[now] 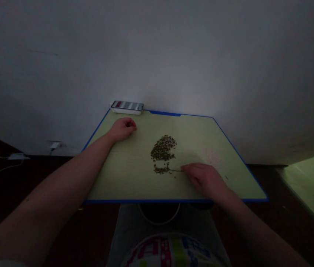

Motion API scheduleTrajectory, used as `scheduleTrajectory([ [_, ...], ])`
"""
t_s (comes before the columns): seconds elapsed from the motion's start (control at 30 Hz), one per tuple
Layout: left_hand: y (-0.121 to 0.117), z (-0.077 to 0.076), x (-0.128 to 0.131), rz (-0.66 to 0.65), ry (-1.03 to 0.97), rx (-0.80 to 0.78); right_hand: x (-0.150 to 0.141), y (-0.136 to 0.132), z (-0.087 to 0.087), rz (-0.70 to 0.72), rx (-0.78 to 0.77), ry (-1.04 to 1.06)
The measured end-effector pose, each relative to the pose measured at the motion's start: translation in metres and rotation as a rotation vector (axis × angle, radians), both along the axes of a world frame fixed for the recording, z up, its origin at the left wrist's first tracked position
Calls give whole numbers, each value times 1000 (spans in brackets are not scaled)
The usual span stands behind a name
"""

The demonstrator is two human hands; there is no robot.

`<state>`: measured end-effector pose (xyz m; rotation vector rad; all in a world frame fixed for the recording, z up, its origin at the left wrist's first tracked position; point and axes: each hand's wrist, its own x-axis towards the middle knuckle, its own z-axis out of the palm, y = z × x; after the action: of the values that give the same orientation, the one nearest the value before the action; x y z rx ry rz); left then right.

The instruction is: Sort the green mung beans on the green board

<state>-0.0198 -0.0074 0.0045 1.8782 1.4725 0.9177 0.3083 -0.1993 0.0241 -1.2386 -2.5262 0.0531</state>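
Note:
My right hand [203, 178] pinches a thin, tweezer-like metal tool [176, 170]; its exact kind is too small to tell. The tool's tip points left and reaches the edge of a small cluster of brown-green grains [161, 170]. Just beyond lies a larger heap of the same grains [162, 149], with some paler bits on its upper right. My left hand [123, 129] rests on the board at the far left, fingers loosely curled, apart from the grains and with nothing seen in it. A pale, thin scatter [213, 157] lies beyond my right hand.
The pale yellow-green board [134, 181] has a blue rim. A phone [127, 106] lies on a white box at its far left corner, against the wall [173, 55]. A small dark sliver [226, 177] lies at right. Below the front edge is a dark round container [159, 223].

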Motion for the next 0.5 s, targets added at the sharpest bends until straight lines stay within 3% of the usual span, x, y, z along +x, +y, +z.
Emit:
scheduleTrajectory([
  [0.33, 2, -2, -1, -29, -15, 7, -1, 2, 1, 43, 1, -8],
  [0.5, -2, 2, 1, -22, -27, -13, -1, 5, 1, -10, 0, -1],
])
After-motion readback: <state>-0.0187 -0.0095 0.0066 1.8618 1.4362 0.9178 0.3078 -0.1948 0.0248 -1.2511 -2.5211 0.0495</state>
